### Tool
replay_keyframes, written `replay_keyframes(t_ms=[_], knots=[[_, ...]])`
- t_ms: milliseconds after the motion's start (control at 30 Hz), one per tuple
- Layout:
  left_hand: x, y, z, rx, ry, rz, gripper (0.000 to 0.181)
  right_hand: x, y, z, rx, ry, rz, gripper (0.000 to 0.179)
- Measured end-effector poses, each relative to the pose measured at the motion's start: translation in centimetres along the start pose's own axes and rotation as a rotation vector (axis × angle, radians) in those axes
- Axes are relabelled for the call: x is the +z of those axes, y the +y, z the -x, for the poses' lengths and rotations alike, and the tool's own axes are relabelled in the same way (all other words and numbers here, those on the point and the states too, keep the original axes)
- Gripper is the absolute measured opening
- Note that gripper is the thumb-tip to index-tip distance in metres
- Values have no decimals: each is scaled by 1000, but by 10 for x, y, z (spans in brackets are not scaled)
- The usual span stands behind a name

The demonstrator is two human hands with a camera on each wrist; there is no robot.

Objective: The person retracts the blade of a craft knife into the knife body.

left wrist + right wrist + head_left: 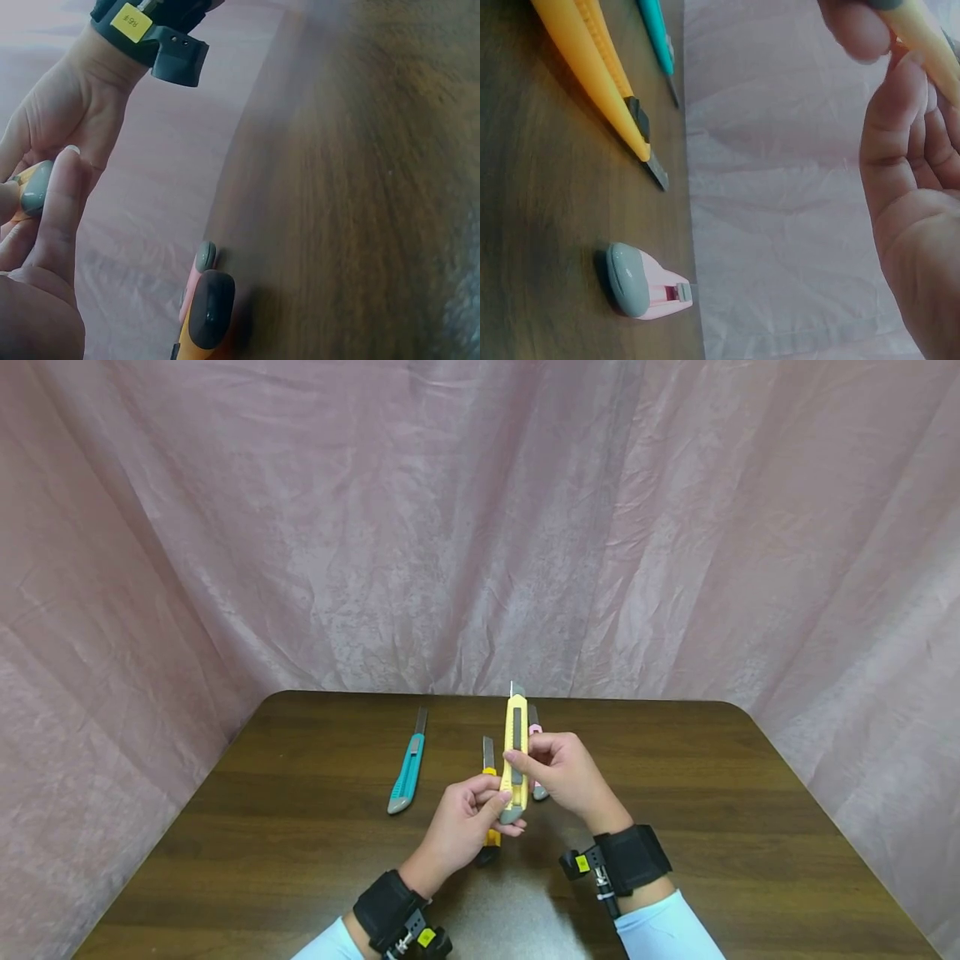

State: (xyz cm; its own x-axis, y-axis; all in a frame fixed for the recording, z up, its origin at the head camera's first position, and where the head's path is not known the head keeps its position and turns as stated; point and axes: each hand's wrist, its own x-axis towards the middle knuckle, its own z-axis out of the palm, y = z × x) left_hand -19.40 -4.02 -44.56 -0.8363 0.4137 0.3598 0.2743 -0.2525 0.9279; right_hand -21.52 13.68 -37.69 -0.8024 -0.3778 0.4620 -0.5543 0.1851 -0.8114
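Between pinching fingers of left hand [459, 822] and right hand [568, 777]: pale-yellow cutter [516, 739], blade out; beneath fingers, orange cutter [591, 71]; leftward, teal cutter [408, 774].

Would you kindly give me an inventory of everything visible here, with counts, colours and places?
Fabric backdrop: 1, pinkish, filling the background
Wooden table: 1, brown, in front of the backdrop
Teal utility knife: 1, teal with grey end, lying leftmost on the table
Orange-yellow utility knife: 1, orange-yellow with black end, lying between the teal and pink ones
Pink utility knife: 1, pink with grey end, lying rightmost
Pale yellow utility knife: 1, pale yellow with grey end, held above the table
Wrist straps: 2, black, one per wrist
Sleeves: 2, light blue, on the forearms
Left hand: 1, bare, gripping the held knife's lower end
Right hand: 1, bare, pinching it higher up
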Motion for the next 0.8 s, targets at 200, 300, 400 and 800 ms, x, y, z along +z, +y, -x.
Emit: replay_keyframes(t_ms=[200, 300, 400, 800], knots=[[-2, 1, 0, 12, 2, -1, 20, 0, 3, -1, 39, -8, -27, 13], [-4, -7, -1, 11, -3, 6, 20, -2, 6, 0, 49, -39, -63, 12], [-3, -8, -1, 22, -12, 21, 20, -3, 7, 0, 37, -62, -77, 10], [-3, 9, -1, 3, -3, 8, 20, 0, 10, 0, 24, -92, -108, 6]])
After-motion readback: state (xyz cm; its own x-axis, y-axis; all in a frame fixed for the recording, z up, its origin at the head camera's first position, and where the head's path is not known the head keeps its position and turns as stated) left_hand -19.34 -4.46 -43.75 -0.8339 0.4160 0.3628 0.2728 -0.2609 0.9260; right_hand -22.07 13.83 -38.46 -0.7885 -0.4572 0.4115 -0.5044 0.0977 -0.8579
